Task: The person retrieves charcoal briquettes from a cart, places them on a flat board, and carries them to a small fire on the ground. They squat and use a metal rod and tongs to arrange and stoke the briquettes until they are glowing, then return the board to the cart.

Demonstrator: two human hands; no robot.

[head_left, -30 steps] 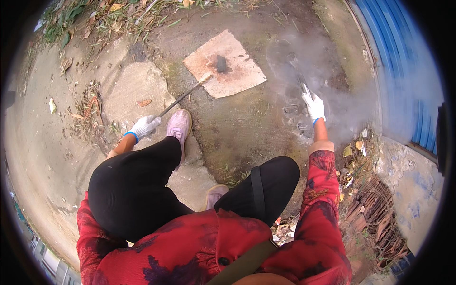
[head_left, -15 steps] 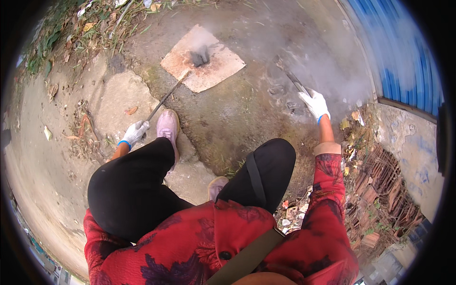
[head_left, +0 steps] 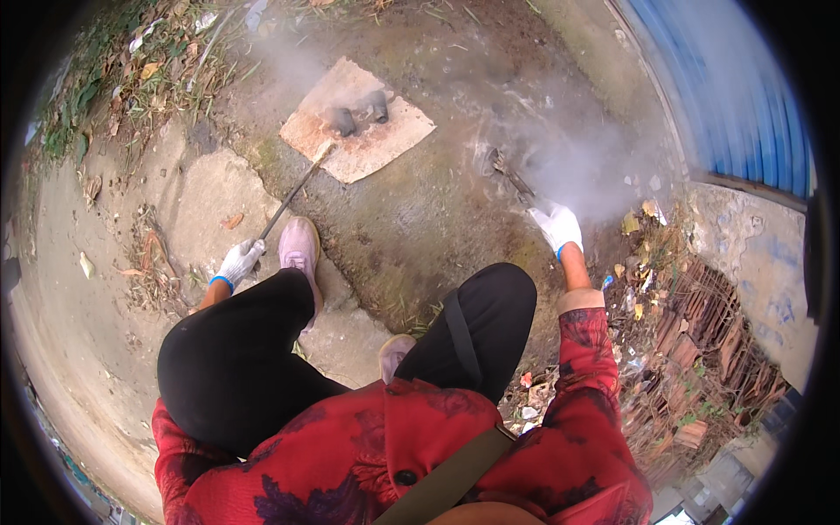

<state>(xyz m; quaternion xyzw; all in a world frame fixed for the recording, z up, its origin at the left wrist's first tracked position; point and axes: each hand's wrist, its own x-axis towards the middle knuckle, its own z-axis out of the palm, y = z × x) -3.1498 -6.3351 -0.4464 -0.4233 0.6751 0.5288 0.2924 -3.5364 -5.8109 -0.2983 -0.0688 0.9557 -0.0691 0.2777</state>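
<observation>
My left hand [head_left: 241, 261], in a white glove with a blue cuff, grips a long dark rod [head_left: 291, 198]. Its pale, brush-like tip touches the near edge of a square, rust-stained board [head_left: 402, 141] on the ground. Two dark, cup-like pieces, one on the left [head_left: 342, 121] and one on the right [head_left: 378, 107], sit on that board. To the right, my gloved right hand [head_left: 556, 226] is closed around what look like dark metal tongs [head_left: 516, 181]. Their far end reaches a rounded grey object [head_left: 486, 160] on the ground; smoke blurs the detail there.
Whitish smoke [head_left: 582, 166] drifts over the ground at right, before a blue corrugated panel [head_left: 744, 96]. A stack of reddish tiles [head_left: 713, 341] and litter lie at lower right. Leaves and grass [head_left: 114, 96] fill the upper left. My pink shoe [head_left: 299, 245] stands beside a broken concrete edge.
Two separate dark pieces now show on the board, where one dark mass showed before. My right hand has moved nearer and slightly left with its tool. The left hand still holds the rod by the board.
</observation>
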